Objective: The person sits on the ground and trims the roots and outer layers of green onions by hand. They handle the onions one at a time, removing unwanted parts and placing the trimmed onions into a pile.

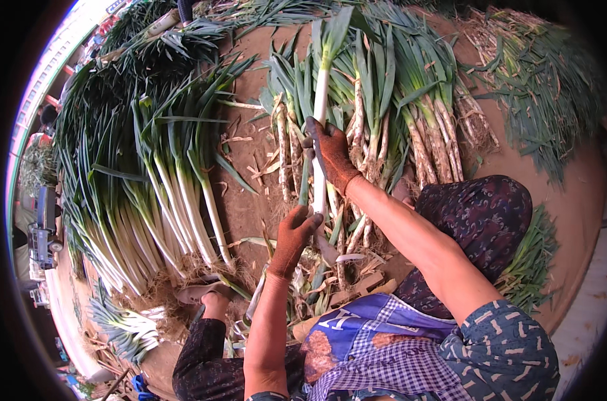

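Observation:
A long green onion [321,95] stands nearly upright before me, its white shank bare and its green leaves at the top. My right hand [331,150], in a dark-palmed orange-brown glove, grips the middle of the shank. My left hand [294,238], gloved alike, is closed at the shank's lower end, where a narrow green leaf strip [304,183] meets its fist. Pale loose skin [327,250] hangs just below that hand. Behind the held stalk lie soil-covered green onions [426,135] with dry outer skins. Clean white-shanked green onions [183,200] are heaped to the left.
Peelings and dry scraps [328,290] litter the ground between my legs. A low wooden piece [358,288] lies there too. More green onions [544,95] are piled at far right, with cut leaves [531,260] beside my knee. A vehicle [45,225] is parked at far left.

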The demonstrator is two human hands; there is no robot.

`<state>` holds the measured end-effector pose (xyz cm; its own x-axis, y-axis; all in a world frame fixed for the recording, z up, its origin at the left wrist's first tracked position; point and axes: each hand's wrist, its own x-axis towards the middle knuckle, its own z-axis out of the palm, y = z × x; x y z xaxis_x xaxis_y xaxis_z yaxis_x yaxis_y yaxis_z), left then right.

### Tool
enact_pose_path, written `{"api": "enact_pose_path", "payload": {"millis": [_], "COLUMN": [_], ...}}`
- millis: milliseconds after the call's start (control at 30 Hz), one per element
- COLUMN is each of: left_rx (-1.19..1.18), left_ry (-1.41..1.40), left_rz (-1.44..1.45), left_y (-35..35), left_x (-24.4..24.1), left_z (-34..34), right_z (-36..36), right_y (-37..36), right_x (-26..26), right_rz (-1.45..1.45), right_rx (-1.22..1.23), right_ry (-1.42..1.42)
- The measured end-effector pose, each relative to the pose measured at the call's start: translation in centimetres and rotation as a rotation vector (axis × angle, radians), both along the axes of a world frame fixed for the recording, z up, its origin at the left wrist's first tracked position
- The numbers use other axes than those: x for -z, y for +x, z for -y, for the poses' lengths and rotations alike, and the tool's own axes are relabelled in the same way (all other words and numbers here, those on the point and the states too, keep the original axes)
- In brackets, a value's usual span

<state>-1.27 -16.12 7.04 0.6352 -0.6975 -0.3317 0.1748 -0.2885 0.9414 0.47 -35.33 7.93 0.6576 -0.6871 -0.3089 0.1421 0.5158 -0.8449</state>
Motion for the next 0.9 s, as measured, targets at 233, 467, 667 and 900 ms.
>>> {"api": "enact_pose_path", "payload": {"millis": [233, 467, 667, 900], "left_rx": [0.175, 0.187, 0.613, 0.917], "left_ry": [-0.095, 0.225, 0.223, 1.177], "left_rz": [-0.279, -0.140, 0.221, 0.685], "left_y": [1.6, -0.4, -3.7, 0.1], "left_x": [3.4, 8.0, 1.1, 4.2], "left_z": [-0.3, -6.9, -11.7, -19.4], "right_z": [-1.3, -2.5, 2.2, 2.3], "right_y": [-3.6, -2.4, -0.6, -1.4], "right_x": [4.8, 5.9, 6.5, 9.0], "right_rz": [-0.048, 0.022, 0.002, 0.042], "right_rx": [-0.219, -0.195, -0.137, -0.091], "right_ry": [0.347, 0.480, 0.355, 0.337]}}
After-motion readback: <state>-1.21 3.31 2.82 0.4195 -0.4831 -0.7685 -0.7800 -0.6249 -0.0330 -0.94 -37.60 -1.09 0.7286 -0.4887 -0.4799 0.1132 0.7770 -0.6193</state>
